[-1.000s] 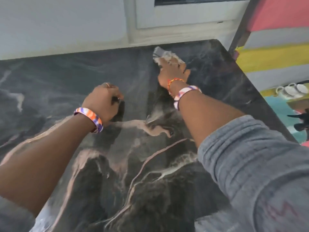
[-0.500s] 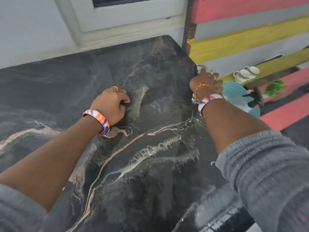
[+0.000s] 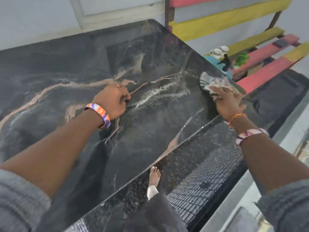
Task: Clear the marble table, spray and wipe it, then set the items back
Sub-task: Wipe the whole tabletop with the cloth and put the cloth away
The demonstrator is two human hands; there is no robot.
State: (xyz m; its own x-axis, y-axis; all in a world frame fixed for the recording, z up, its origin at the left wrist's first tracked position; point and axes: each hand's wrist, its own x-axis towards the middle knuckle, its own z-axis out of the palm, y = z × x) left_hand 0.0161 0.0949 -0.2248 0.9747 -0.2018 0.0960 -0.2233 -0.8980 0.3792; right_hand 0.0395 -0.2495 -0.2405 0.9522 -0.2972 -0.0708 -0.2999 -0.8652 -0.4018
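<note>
**Wiping at the marble's right edge**

Pressing a pale cloth [image 3: 211,82] against the dark marble table [image 3: 70,64], the right hand [image 3: 228,104] works near the table's right edge, fingers spread flat over the motion-blurred cloth. The left hand [image 3: 111,102] rests mid-table with fingers curled under; whether it holds anything cannot be told. White cups [image 3: 218,51] and a black spray bottle [image 3: 225,63] sit beyond the edge.

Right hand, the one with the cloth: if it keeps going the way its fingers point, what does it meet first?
The right hand presses the cloth near the marble table edge. Straight on, it probably passes that edge, then meets the spray bottle beyond, though depth is unclear.
</note>
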